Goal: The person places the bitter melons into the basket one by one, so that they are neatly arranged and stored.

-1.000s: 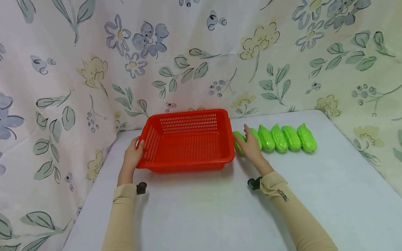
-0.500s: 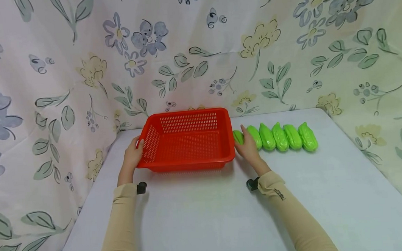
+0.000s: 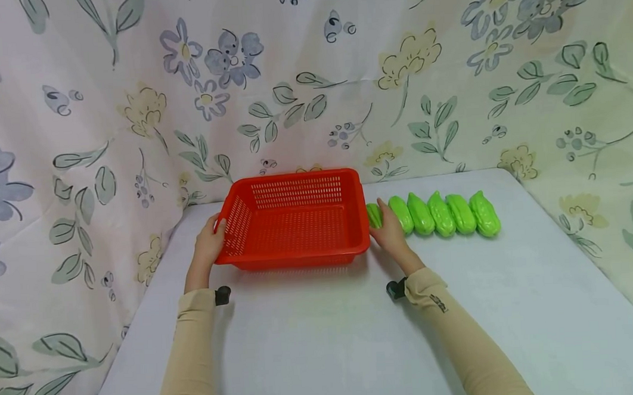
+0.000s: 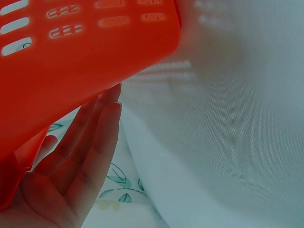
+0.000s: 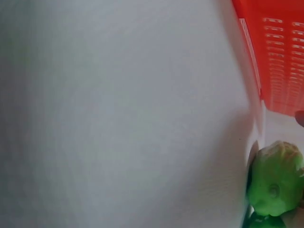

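A red perforated plastic basket [image 3: 293,256] stands toward the back of the white table. My left hand [image 3: 208,244] holds its left rim, thumb over the edge; in the left wrist view the fingers [image 4: 97,147] reach along the outer wall. Against the basket's right side my right hand [image 3: 393,234] grips the leftmost bright green toy vegetable [image 3: 373,216], partly hidden by the fingers. The right wrist view shows this vegetable [image 5: 274,183] with a rounded green end and a paler, leafy top.
Several similar glossy green toy vegetables [image 3: 442,213] lie side by side in a row to the right of my right hand. A floral curtain [image 3: 310,78] hangs behind the white table [image 3: 313,341], right at its back edge.
My right hand has moved slightly left and closed round the leftmost green vegetable. The left hand stays on the basket rim, and the basket keeps its place.
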### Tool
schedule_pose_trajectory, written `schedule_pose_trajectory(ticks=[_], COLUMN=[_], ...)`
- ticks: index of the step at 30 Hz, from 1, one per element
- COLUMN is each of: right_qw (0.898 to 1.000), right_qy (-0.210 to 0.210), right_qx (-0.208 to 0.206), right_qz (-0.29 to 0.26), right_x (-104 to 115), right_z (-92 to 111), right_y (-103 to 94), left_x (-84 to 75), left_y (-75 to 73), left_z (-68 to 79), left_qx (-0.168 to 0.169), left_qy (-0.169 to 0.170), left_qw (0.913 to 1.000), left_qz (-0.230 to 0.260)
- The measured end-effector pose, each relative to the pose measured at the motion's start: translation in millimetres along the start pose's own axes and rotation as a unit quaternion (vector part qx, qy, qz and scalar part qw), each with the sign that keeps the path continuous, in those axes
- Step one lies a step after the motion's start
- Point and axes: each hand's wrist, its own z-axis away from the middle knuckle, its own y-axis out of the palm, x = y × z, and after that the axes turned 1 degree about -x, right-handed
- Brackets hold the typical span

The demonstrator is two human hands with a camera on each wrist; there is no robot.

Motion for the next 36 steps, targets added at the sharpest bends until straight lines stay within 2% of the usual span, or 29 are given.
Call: schedule_pose_trajectory(ticks=[13, 21, 28, 36], right_qw=[1.0, 1.0, 0.999, 0.999], right_qy=[0.002, 0.024, 0.038, 0.037], right_qx=[-0.006, -0.003, -0.007, -0.016], right_qz=[0.012, -0.005, -0.015, -0.011], right_x=[-7.7, -4.7, -0.9, 1.2], right_z=[-1.1, 1.5, 3.1, 2.4], right_y=[-3.5, -5.6, -8.7, -11.3], left_x=[-0.6, -1.6, -2.0, -0.6], left_y=[1.1, 0.9, 0.7, 0.6], left_z=[-0.4, 0.6, 0.8, 0.5], left_qx=[0.002, 0.0, 0.008, 0.008], left_qy=[-0.006, 0.002, -0.009, -0.009], left_qw=[1.0, 1.0, 0.9999, 0.9999], left_qz=[0.001, -0.002, 0.009, 0.008])
